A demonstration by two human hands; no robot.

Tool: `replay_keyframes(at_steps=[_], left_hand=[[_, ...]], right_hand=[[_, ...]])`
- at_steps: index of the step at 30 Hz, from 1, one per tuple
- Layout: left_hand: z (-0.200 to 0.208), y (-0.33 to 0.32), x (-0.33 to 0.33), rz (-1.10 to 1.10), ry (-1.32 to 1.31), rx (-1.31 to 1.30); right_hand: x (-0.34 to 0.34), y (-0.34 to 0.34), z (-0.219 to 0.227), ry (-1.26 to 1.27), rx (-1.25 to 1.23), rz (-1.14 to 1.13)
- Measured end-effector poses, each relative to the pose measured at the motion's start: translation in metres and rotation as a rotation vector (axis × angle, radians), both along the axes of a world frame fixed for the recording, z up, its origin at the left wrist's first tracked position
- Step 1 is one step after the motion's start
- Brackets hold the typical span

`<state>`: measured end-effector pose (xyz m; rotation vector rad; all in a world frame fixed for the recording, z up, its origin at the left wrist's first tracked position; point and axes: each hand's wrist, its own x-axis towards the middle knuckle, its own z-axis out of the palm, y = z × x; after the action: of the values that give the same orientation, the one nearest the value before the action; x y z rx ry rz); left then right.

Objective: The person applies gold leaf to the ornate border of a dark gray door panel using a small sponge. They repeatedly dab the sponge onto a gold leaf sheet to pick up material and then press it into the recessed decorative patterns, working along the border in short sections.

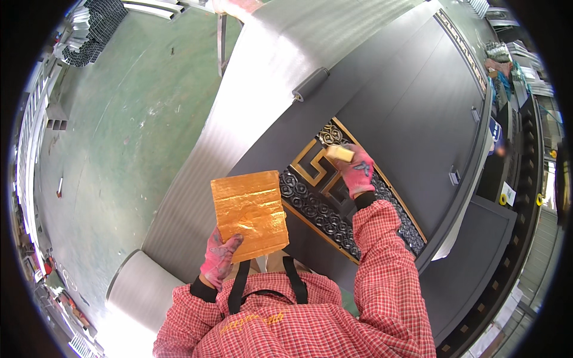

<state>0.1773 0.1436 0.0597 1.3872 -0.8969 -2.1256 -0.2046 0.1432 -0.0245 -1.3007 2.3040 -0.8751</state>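
My left hand [219, 258], in a stained pink glove, grips a square gold-coated board [249, 209] by its lower left corner, thumb on top. The board's face is shiny and wet-looking, with wrinkles. In my right hand [359, 173], also pink-gloved, is a small pale yellow sponge block [340, 153], slightly blurred. It is over the carved ornamental strip [316, 210] of a dark grey door panel [394, 107]; whether it touches the relief I cannot tell. The strip carries a gold angular key pattern [307, 170], gold edge lines and dark scrollwork.
Under the panel lies silvery sheeting [239, 113], with a large roll [140, 280] of it at lower left. A dark cylinder [311, 83] rests at the panel's far left edge. Green floor [119, 131] spreads left. Another dark panel [471, 250] stands right. Metal profiles [98, 27] are stacked far left.
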Motion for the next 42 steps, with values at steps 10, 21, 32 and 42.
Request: replay_keyframes(at_steps=[10, 21, 32, 42], left_hand=[[0.005, -0.002, -0.005, 0.033, 0.018, 0.056], [-0.004, 0.004, 0.001, 0.045, 0.011, 0.068], [-0.017, 0.013, 0.012, 0.078, 0.111, -0.007], [-0.009, 0.011, 0.009, 0.074, 0.035, 0.070]], right_hand=[[0.013, -0.001, 0.014, 0.059, -0.037, 0.058], [0.023, 0.026, 0.021, 0.073, -0.010, 0.105], [0.029, 0.031, 0.015, 0.233, -0.039, 0.283], [0.048, 0.005, 0.025, 0.185, 0.066, 0.456]])
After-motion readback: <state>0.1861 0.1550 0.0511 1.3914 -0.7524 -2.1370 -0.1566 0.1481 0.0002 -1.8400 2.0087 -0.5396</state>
